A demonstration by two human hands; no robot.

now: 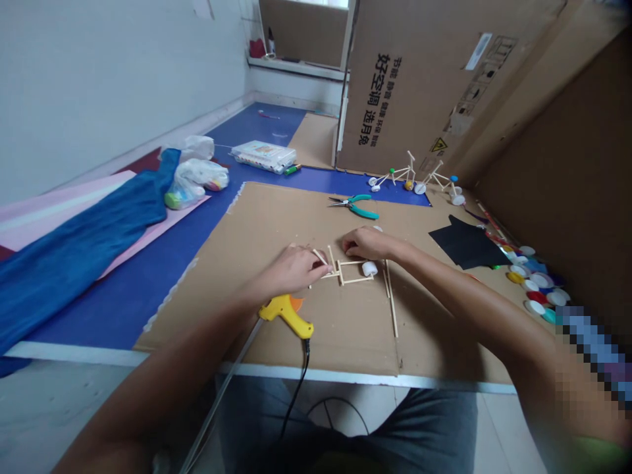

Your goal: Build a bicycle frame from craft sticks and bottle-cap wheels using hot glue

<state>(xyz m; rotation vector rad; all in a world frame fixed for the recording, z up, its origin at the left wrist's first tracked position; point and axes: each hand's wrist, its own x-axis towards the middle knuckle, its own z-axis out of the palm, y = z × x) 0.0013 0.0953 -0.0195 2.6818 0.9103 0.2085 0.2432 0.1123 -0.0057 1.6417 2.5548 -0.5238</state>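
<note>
A small frame of wooden sticks (356, 281) lies on the cardboard mat, with a white bottle cap (369, 268) at its right end. Thumb and fingers of my left hand (296, 268) are closed on the frame's left end, where some sticks poke up. My right hand (364, 243) is just beyond the frame's far side, fingers curled down; whatever they pinch is hidden. A yellow glue gun (289, 315) lies below my left wrist, its black cord running off the table edge. Loose wooden sticks (392, 299) rest to the right of the frame.
Teal-handled pliers (363, 207) lie behind my hands. Stick models with caps (429, 178) stand at the back right. Black paper (467, 242) and several coloured caps (538, 283) are on the right. A plastic box (264, 157), bags (197, 178) and blue cloth (93, 230) occupy the left.
</note>
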